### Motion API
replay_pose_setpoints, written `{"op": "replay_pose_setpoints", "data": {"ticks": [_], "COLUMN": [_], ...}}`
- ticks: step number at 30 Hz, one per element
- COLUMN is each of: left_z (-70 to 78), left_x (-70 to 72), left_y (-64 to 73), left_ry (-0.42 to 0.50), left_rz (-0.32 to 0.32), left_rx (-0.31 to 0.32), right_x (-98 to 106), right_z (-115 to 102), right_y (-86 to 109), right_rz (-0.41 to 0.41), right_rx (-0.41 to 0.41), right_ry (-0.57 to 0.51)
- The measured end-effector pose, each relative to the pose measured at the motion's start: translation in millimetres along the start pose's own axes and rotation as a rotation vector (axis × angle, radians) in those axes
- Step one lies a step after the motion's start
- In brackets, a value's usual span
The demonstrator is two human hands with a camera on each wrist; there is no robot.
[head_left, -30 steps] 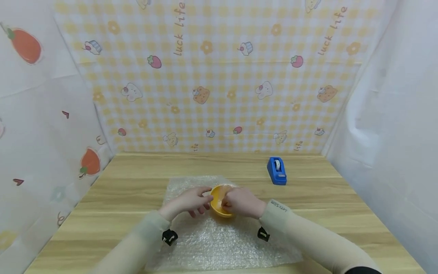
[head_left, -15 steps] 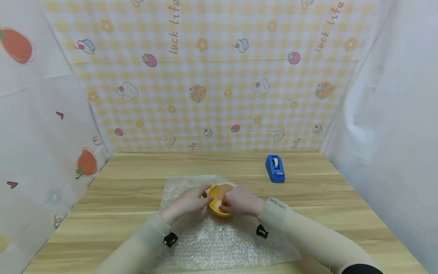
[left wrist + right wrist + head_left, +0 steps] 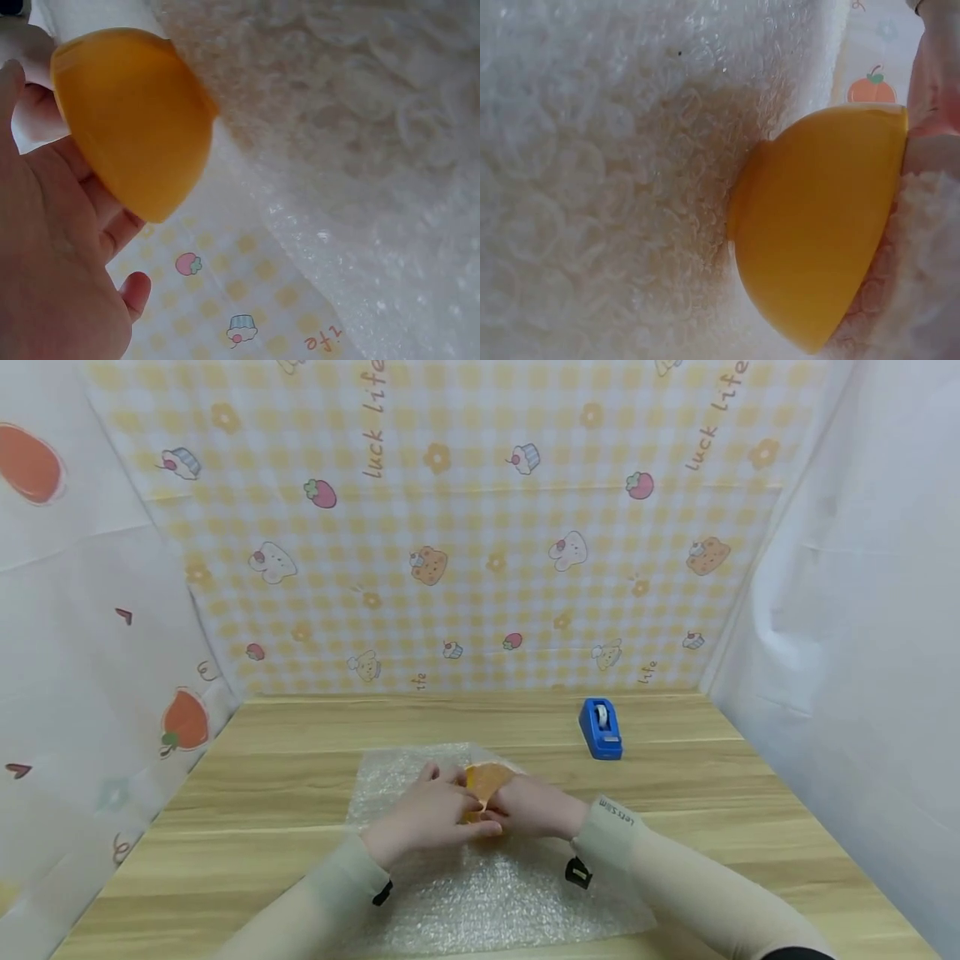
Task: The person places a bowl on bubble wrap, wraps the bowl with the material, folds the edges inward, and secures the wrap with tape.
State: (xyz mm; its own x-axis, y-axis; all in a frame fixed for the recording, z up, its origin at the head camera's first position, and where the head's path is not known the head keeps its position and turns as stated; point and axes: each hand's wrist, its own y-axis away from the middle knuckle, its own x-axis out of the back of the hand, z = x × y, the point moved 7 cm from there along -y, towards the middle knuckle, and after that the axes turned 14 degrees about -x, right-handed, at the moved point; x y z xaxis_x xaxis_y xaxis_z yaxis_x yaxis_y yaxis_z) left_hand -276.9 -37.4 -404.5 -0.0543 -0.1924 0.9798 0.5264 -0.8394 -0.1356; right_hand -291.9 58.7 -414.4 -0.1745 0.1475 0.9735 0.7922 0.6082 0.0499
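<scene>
A yellow-orange bowl [image 3: 135,120] sits upright on a sheet of bubble wrap [image 3: 480,893]. The sheet's far right side is folded over the bowl's rim, and the bowl's colour shows through that flap [image 3: 491,778]. My right hand [image 3: 528,806], fingers curled, holds the flap down inside the bowl; its fingertips are mostly hidden. From the left, my left hand [image 3: 431,810] reaches over the bowl's near side, fingers loosely extended and thumb stretched toward the right hand. In the right wrist view the bowl [image 3: 817,217] stands beside the folded wrap [image 3: 930,255].
A blue tape dispenser [image 3: 601,729] stands on the wooden table [image 3: 292,752] at the back right. Behind the table hangs a yellow checked cloth [image 3: 480,527]. White cloth walls [image 3: 847,610] close off both sides.
My left hand has moved right, from beside the bowl's rim to over its near side, close to the right hand. The right hand stays at the bowl. The head view has shifted slightly.
</scene>
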Motion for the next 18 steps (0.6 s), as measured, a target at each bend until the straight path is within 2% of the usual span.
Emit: {"op": "replay_pose_setpoints", "data": {"ticks": [6,11,18], "left_z": [-4.4,-5.6,-3.3], "left_x": [-11.7,-16.3,-18.4], "left_y": [-1.0,-5.2,-9.7], "left_ry": [-0.034,-0.042,-0.027], "left_rz": [-0.067,-0.083,-0.067], "left_rx": [0.037,0.05,0.034], "right_x": [-1.3,4.7,12.7], "right_z": [-1.7,-3.6,2.4], "right_y": [2.9,8.9,23.9], "right_rz": [-0.011,0.0,0.107], "right_rx": [-0.002,0.035,0.132], "right_ry": [0.075,0.013,-0.004]}}
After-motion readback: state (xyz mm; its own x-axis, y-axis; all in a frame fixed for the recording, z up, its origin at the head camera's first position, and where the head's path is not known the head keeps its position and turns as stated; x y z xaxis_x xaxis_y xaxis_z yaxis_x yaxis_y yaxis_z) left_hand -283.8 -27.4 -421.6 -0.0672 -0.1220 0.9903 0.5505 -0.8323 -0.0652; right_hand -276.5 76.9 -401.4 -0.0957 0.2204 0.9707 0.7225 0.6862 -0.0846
